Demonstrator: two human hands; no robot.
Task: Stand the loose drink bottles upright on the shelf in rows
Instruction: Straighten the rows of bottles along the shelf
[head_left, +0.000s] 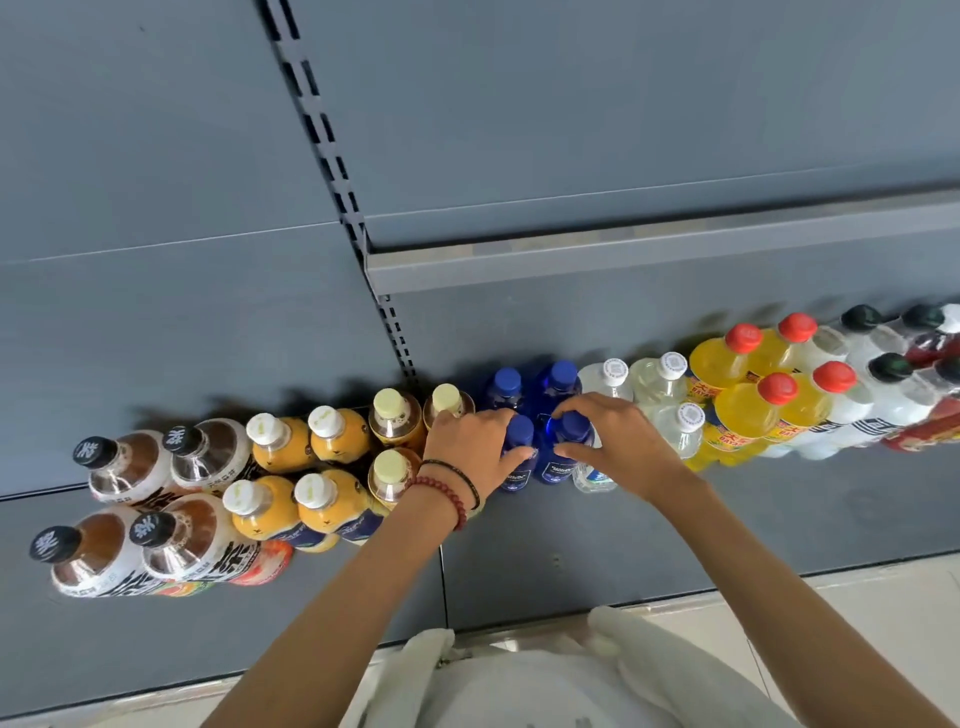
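At 9 o'clock from the hands, tea bottles with black caps stand two deep on the shelf. Each cap bears a white Chinese character and the white labels carry big black ones, which I cannot read with confidence. Next come orange bottles with white caps, then amber bottles with pale caps.

The left hand, bracelets on its wrist, curls fingers and thumb round the shoulder of the left blue bottle in the front row, which sits at 3 o'clock from its palm. The right hand grips the right blue bottle the same way, at 9 o'clock from its palm.

Both bottles stand upright, long axis vertical, side by side, with two back blue bottles at 12 o'clock. Their labels show white writing too small to read. Each hand is nearest its own bottle, so the coming move is probably a small push toward 12 o'clock to close the row.

At 3 o'clock stand clear bottles, yellow bottles with red caps and unreadable red labels, then white bottles with black caps.
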